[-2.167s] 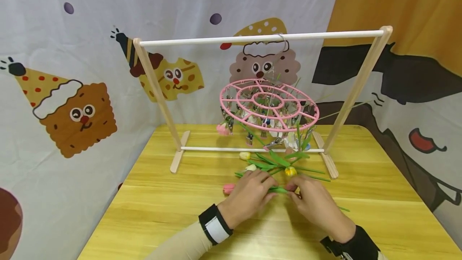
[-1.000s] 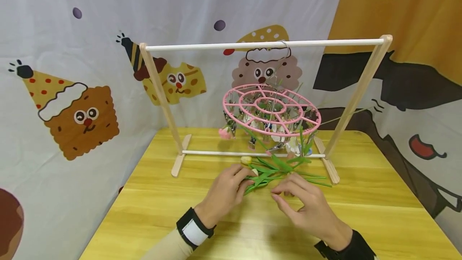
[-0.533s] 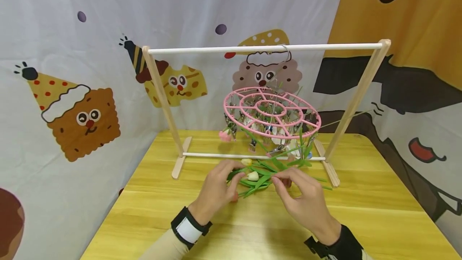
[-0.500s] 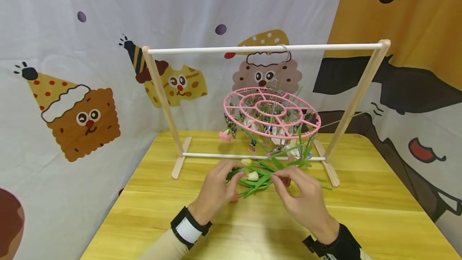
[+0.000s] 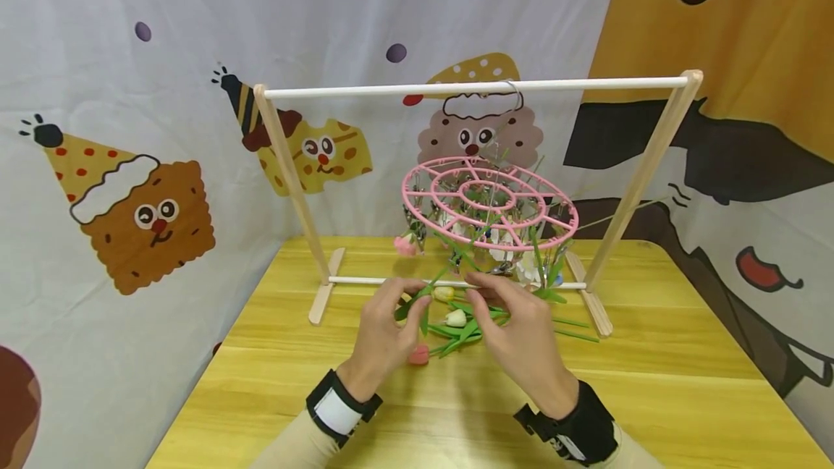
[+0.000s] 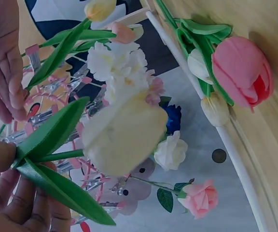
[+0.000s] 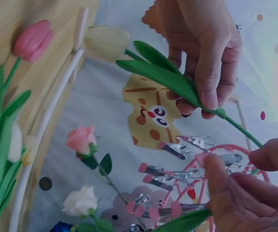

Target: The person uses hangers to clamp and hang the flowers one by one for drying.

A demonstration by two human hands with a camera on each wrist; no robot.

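My left hand [image 5: 384, 331] pinches the stem of a cream-white tulip [image 6: 122, 133] just below its leaves, thumb against fingers. The bloom points left in the right wrist view, and the stem [image 7: 243, 129] slants toward my right hand. My right hand [image 5: 521, 331] is beside it, thumb and forefinger parted, fingertips close to the stem and to the clips [image 7: 173, 151] in the right wrist view. Behind both hands hangs a pink round clip hanger [image 5: 577, 219]. On the table lie a pink tulip [image 5: 419, 355], a white tulip [image 5: 456, 318] and a yellow tulip [image 5: 443, 294].
A wooden stand [image 5: 658, 158] with a white top rail [image 5: 378, 91] carries the hanger. Flowers hang clipped beneath it, among them a pink rose [image 5: 405, 244] and a white rose [image 6: 171, 151]. A low white bar [image 5: 365, 280] crosses the table's back. Printed cloth [image 5: 130, 64] hangs behind.
My left hand takes a tulip by its stem and lifts it from the pile, its stem end now tilting up toward the hanger. My right hand moves left and up. The pink tulip shows again.
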